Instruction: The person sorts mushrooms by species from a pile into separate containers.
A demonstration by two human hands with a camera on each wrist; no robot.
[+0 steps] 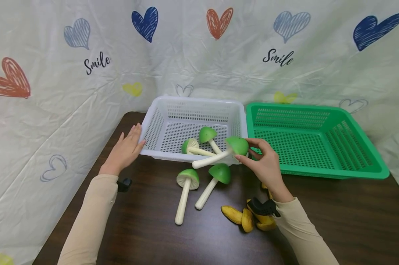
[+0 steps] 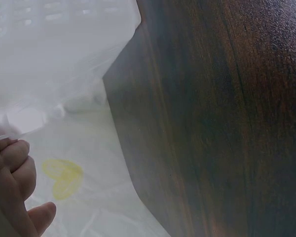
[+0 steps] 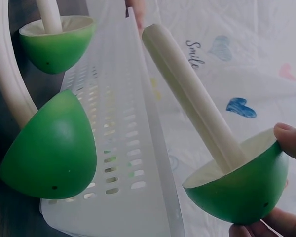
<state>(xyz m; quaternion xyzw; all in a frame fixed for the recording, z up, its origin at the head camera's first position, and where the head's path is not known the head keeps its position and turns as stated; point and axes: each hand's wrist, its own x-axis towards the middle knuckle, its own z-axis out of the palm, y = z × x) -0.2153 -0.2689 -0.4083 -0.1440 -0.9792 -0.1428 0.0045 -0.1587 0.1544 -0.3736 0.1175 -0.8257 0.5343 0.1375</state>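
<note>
Where it's capped, the mushroom (image 3: 218,140) is green.

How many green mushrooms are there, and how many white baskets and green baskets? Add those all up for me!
Green mushrooms: 5 (2 in the white basket, 2 on the table, 1 in the right hand)
White basket: 1
Green basket: 1
Total: 7
</note>
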